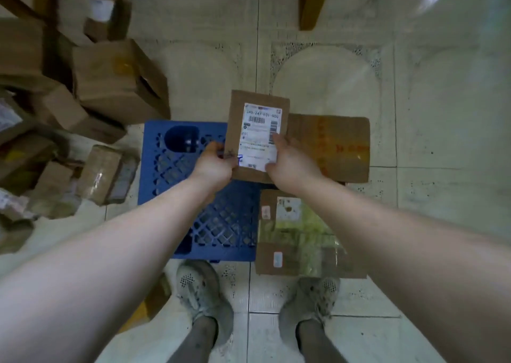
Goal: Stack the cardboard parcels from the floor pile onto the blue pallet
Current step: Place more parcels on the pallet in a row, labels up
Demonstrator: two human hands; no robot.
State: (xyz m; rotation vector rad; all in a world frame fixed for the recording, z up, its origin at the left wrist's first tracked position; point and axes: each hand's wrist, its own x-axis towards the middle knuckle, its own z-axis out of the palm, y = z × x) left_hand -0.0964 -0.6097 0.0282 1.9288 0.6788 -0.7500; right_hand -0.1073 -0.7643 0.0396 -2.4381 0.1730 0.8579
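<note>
I hold a small cardboard parcel (250, 108) with a white shipping label above the blue pallet (177, 169). My left hand (214, 163) grips its left edge and my right hand (290, 159) grips its right edge. Two parcels lie on the pallet's right side: a brown one with orange tape (334, 146) at the far end and a taped one with stickers (298, 235) at the near end. The pallet's left half is bare lattice. The floor pile of cardboard parcels (116, 83) sits to the left.
More boxes (107, 174) crowd the floor along the left edge. My two feet in grey shoes (201, 293) stand on white tiles just in front of the pallet. A wooden furniture leg (312, 3) stands at the top, and a flat cardboard piece (149, 299) lies by my left foot.
</note>
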